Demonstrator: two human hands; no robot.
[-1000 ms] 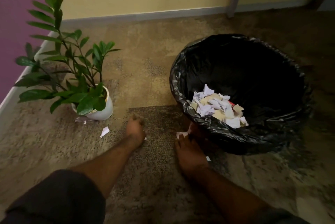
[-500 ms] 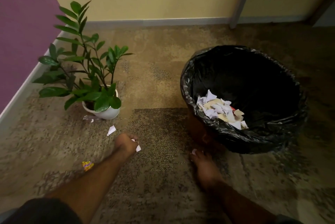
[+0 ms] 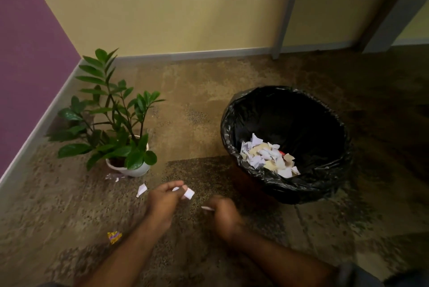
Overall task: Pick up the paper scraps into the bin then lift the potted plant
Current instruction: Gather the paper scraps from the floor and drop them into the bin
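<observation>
A white paper scrap is pinched in the fingers of the left hand above the carpet, and a second scrap is gripped in the blurred right hand. Another scrap is left on the carpet just beside the potted plant. Crumpled paper is piled inside the black-lined bin, to the right. A yellow wrapper is seen nearer.

Two bare forearms entered from the bottom of the frame, uncovered to the wrists. A dark grey sleeve edge showed at the lower right. No rings, watch or gloves were visible on either hand.
</observation>
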